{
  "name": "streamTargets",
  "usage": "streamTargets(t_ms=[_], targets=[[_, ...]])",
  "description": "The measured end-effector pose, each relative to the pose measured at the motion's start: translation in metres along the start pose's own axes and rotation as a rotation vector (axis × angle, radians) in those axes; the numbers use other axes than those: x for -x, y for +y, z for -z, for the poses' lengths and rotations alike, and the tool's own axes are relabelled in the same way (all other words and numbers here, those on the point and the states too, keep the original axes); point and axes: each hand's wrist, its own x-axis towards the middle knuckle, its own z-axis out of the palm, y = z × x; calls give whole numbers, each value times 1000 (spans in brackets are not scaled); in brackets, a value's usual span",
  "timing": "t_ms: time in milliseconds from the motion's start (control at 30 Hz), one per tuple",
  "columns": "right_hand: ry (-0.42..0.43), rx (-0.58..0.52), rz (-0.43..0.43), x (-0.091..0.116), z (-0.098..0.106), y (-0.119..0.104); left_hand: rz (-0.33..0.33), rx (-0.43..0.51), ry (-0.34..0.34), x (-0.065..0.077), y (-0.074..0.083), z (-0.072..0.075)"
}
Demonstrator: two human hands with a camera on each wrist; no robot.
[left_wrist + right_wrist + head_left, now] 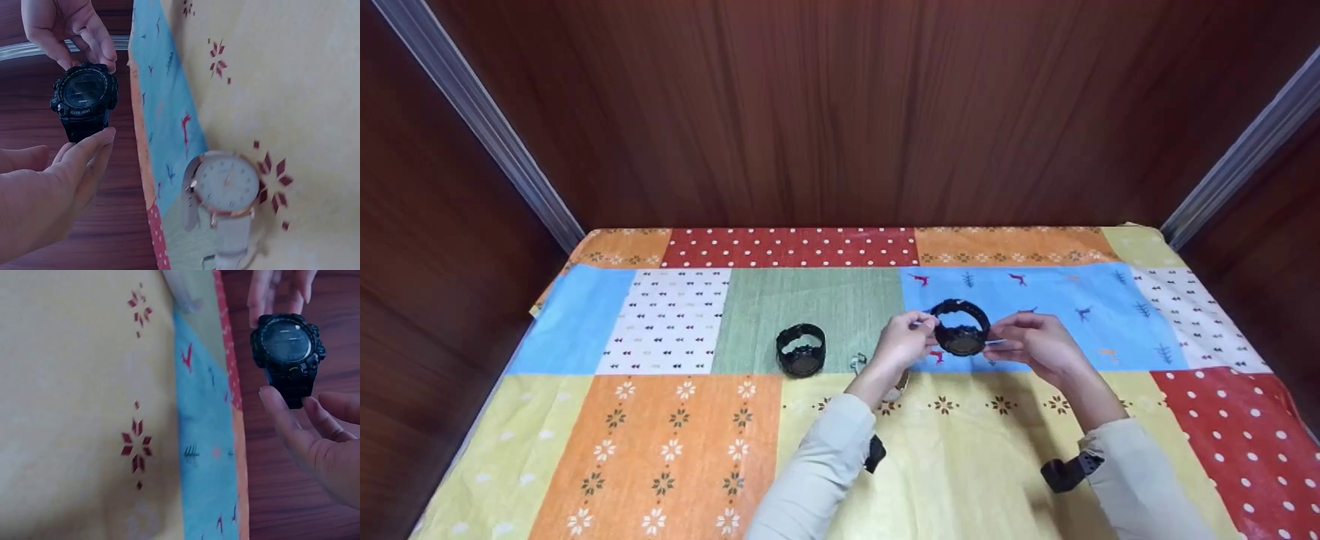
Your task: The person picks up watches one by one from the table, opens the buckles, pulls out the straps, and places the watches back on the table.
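At the left, a black watch (pixel 802 364) is standing at the near edge of the green patch (pixel 810 292), away from both hands, so it is posing little risk. Next, a pale-strapped watch (pixel 228 183) is resting on the cloth (pixel 952 465) below your left wrist; in the head view your arm is partly hiding it, so a lowered left sleeve (pixel 814 465) could be knocking it over unseen. Your left hand (pixel 904 341) is pinching the left side of the raised sport watch (pixel 964 342), which is hanging above the blue patch (pixel 1117 330). Your right hand (pixel 1039 341) is pinching its right side, again near the fingertips. With so little finger bearing the weight, uneven pulling or one side easing early could be twisting the watch loose and sending it down.
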Motion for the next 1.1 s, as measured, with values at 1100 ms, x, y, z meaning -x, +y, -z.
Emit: streamTargets(t_ms=[1100], targets=[[-123,-40,21,0,-41,-13,-37,131,8,24,10,55]])
